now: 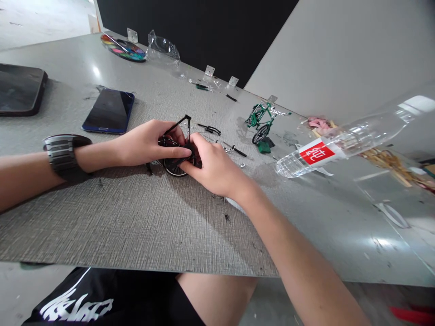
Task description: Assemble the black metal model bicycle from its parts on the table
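A small black model bicycle (175, 168) is held just above the grey textured table, its frame tip pointing up and a wheel showing below the fingers. My left hand (152, 142) grips it from the left, with thumb and fingers closed on it. From the right, my right hand (214, 165) pinches the same model near the wheel, its fingertips touching those of the left. The fingers hide the middle of the model. Loose black parts (210, 130) and a black-tipped piece (236, 150) lie just beyond the right hand.
A finished-looking green model bicycle (261, 120) stands at the back right. Beside it is a clear plastic bottle (317, 151) with a red label. On the left lie a blue-edged phone (110, 111) and a dark tablet-like device (20, 90). A paint palette (124, 47) sits at the back.
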The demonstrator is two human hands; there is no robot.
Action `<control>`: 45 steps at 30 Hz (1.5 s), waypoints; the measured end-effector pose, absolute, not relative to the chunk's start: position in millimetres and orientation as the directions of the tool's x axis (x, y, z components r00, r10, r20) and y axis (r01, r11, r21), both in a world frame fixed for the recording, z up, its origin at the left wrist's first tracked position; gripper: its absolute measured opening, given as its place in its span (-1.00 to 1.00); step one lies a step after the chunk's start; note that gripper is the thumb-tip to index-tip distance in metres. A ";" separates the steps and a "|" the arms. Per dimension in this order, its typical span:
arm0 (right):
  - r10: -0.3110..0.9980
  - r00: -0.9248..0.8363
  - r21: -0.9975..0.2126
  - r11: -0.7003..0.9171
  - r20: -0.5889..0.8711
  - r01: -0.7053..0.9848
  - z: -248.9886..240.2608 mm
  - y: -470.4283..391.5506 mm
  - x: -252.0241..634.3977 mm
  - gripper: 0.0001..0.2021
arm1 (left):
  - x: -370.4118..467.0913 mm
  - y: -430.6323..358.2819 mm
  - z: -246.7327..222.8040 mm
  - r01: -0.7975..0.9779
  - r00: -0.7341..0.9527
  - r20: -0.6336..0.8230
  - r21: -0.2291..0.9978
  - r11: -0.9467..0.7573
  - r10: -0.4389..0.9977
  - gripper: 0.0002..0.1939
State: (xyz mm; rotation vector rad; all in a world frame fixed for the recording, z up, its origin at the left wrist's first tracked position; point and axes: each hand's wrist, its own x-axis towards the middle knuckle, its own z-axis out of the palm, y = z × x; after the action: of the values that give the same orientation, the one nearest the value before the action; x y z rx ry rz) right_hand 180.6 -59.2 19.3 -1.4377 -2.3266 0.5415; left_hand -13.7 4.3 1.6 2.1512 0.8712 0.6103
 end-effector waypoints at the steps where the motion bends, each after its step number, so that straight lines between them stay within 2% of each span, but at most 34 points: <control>1: 0.900 -0.425 -0.491 0.415 0.098 0.766 19.2 -59.3 180.6 -0.86 | -13.7 4.2 1.8 0.396 0.658 0.147 0.766 -0.506 0.738 -0.65; 16: 0.897 -0.424 -0.477 0.428 0.122 0.768 17.0 -59.0 179.0 -0.86 | -13.7 4.2 2.5 0.414 0.660 0.139 0.752 -0.512 0.738 -0.64; 23: 0.910 -0.406 -0.458 0.397 0.084 0.796 18.4 -61.3 179.4 -0.84 | -13.2 4.1 1.4 0.429 0.652 0.130 0.749 -0.505 0.747 -0.60; 29: 0.916 -0.393 -0.467 0.386 0.087 0.796 16.9 -62.9 179.3 -0.79 | -11.9 -1.1 6.8 0.473 0.657 0.108 0.712 -0.519 0.746 -0.59; 36: 0.912 -0.400 -0.472 0.393 0.091 0.789 14.6 -63.5 180.8 -0.76 | -12.6 -0.2 5.9 0.464 0.670 0.154 0.677 -0.571 0.727 -0.58; 45: 0.905 -0.412 -0.441 0.413 0.103 0.797 15.4 -63.6 180.4 -0.79 | -13.0 -1.1 7.7 0.482 0.672 0.109 0.686 -0.545 0.732 -0.58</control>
State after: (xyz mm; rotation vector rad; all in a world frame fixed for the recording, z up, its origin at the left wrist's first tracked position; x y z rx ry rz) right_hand 180.4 -63.6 15.4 -1.4706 -2.3480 0.4666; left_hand -13.0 -1.1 7.7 2.2525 0.9310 0.5149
